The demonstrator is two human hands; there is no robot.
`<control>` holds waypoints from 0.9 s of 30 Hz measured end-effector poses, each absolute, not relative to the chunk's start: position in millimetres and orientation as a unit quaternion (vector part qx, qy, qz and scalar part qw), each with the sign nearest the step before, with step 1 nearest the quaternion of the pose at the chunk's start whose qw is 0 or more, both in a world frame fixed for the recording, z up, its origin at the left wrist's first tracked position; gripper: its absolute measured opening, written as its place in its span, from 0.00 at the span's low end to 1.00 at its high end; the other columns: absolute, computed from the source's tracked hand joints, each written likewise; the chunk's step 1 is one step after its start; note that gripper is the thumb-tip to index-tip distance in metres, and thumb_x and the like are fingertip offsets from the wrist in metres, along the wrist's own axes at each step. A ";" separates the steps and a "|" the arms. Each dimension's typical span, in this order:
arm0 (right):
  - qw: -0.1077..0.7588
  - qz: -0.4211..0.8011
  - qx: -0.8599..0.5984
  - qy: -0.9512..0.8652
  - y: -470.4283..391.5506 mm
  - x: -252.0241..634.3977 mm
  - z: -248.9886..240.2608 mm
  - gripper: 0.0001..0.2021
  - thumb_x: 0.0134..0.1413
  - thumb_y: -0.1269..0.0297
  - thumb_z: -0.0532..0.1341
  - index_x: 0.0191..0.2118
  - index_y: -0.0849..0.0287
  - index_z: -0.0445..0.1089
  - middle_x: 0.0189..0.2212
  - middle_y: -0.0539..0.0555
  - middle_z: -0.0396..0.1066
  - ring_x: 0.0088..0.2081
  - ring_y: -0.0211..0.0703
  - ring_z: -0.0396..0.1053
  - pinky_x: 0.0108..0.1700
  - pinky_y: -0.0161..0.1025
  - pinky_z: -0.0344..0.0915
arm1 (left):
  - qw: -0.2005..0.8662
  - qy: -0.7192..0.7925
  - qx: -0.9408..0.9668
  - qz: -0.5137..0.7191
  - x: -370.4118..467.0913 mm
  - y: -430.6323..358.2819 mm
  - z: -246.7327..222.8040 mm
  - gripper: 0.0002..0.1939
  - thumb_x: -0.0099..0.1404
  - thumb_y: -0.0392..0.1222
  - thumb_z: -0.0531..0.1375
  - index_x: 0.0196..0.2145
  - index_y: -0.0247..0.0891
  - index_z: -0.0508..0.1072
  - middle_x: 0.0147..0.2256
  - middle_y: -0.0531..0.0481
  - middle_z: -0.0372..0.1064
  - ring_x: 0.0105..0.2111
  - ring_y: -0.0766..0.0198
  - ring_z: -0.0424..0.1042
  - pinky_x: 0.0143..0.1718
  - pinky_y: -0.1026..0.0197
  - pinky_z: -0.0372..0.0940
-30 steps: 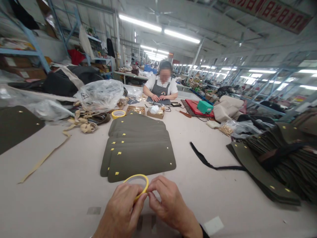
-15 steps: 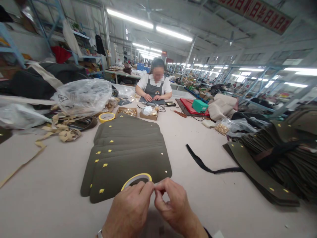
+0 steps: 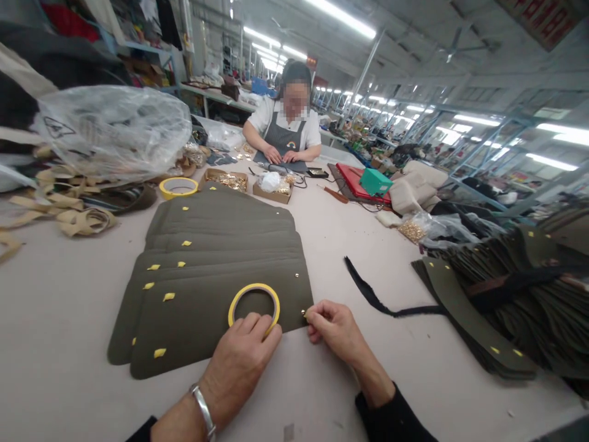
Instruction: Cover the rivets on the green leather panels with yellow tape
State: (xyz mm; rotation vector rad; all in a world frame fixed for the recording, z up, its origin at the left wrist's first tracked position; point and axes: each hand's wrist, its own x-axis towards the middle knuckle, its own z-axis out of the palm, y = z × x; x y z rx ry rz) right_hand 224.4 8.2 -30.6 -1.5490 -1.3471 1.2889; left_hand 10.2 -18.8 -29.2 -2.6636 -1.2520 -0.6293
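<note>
Overlapping dark olive panels (image 3: 207, 301) lie on the table, dotted with small yellow tape pieces and metal studs. My left hand (image 3: 248, 353) has its fingers closed on the near edge of a yellow tape roll (image 3: 232, 301), which rests on the front panel. At that panel's right corner, my right hand (image 3: 334, 325) pinches a tiny yellow tape piece (image 3: 307, 314) beside a metal stud.
Across the table (image 3: 322, 242) a person (image 3: 288, 129) works with both hands. Another tape roll (image 3: 178, 187), small boxes of metal parts (image 3: 226, 179), a black strip (image 3: 368, 296) and stacked olive pieces (image 3: 478, 307) lie around.
My hands have moved apart; the right one has gone to the panel's corner. The tape roll now lies flatter on the panel. The view has shifted, tilting downward.
</note>
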 end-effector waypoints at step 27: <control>0.322 0.268 -0.617 -0.666 10.1 231.0 -26.0 0.09 0.59 0.63 0.60 0.44 0.58 0.67 0.21 0.46 0.69 0.21 0.38 0.67 0.24 0.34 0.64 | -0.026 -0.443 -0.884 -0.147 10.0 -17.0 -42.9 0.04 0.65 0.33 0.59 0.38 0.39 0.70 0.37 0.50 0.69 0.36 0.56 0.66 0.36 0.54 0.63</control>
